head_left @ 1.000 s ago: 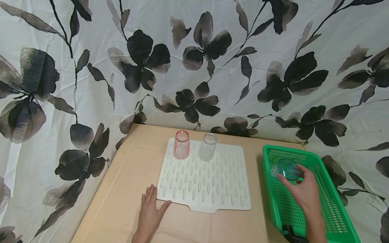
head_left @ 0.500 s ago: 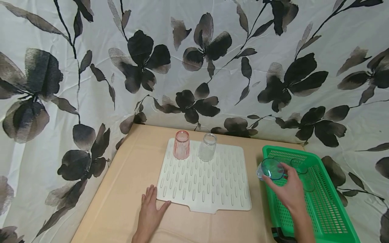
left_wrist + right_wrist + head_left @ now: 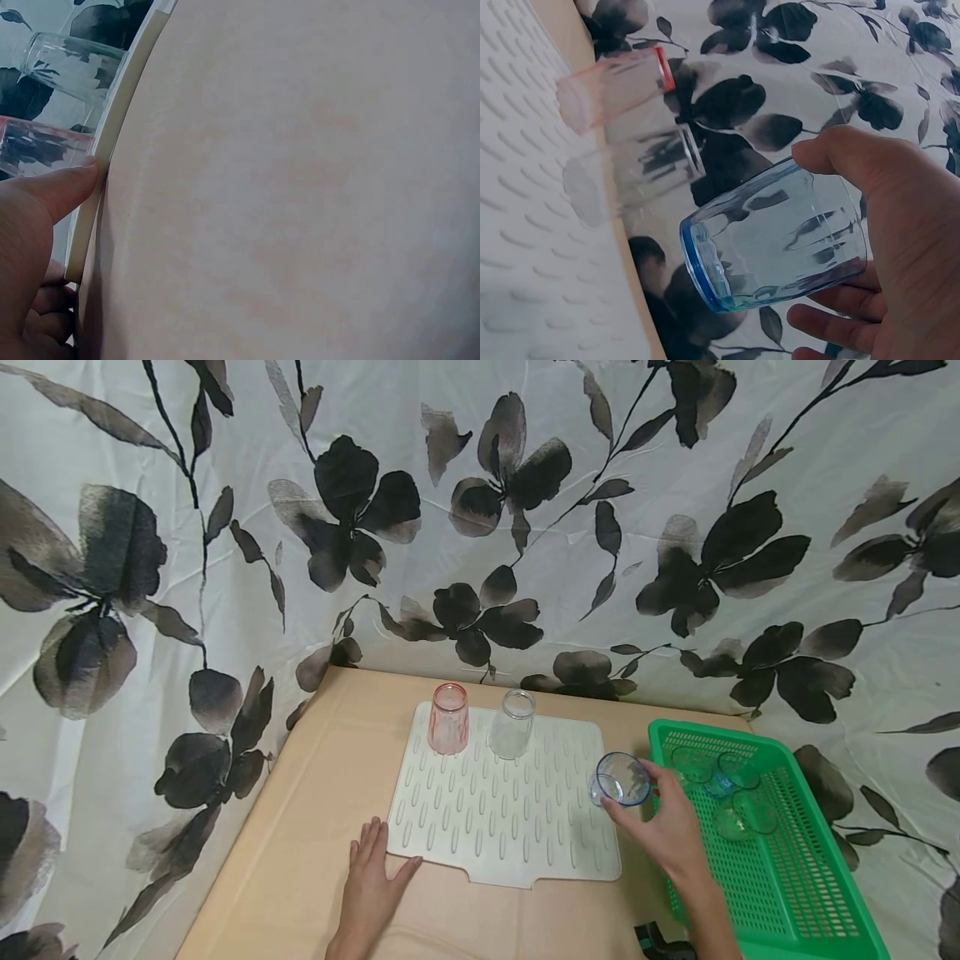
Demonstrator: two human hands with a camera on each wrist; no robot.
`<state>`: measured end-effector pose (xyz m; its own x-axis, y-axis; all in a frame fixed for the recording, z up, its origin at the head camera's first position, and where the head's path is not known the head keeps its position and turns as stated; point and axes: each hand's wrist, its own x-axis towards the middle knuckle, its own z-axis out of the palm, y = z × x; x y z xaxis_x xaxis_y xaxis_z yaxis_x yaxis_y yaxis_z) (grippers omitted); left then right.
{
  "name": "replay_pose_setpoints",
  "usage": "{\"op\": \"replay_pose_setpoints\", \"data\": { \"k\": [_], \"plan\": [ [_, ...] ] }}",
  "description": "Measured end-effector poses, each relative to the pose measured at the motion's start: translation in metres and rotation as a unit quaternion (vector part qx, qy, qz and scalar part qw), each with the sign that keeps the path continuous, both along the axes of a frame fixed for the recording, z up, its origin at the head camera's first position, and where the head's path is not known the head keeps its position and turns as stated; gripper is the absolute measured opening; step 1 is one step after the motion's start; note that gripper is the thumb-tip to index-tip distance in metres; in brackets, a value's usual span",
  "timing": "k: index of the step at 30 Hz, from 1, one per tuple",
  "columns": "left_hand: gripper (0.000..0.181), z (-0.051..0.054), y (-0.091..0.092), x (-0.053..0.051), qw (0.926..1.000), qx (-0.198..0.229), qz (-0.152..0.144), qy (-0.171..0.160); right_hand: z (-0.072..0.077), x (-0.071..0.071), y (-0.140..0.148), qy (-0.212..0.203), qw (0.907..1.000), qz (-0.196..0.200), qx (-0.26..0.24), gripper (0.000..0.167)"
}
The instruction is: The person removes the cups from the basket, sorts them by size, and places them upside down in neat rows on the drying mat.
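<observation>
One blue tumbler moved leftward to right edge of white mat, gripped by right hand; left hand straight-fingered at front-left corner; one pink tumbler, one clear tumbler at back; 3+ glasses in green basket right of mat.

Backdrop cloth: pale, lightly creased; rises behind the table and hangs along both sides;
Print: dark flowers, some petals fading to grey; pointed leaves; thin black stems;
Table top: tan, faint folds near the front; back edge meets the cloth; left edge slants;
Left wrist view: mostly washed-out tan surface.
</observation>
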<state>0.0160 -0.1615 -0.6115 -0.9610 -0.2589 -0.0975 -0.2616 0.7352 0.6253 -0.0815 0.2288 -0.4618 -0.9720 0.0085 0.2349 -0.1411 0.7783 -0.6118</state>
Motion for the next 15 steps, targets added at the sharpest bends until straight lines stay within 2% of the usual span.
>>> {"op": "replay_pose_setpoints", "data": {
  "k": [6,15],
  "plan": [
    [0.096,0.000,-0.002,0.001,1.0000,-0.002,-0.003,-0.002,-0.006,0.006,-0.021,-0.003,0.9998,0.022,0.001,0.081],
    [0.096,0.001,-0.006,0.003,1.0000,0.000,-0.007,-0.003,-0.015,0.011,-0.044,0.020,0.9986,0.049,-0.001,0.077]
  ]
}}
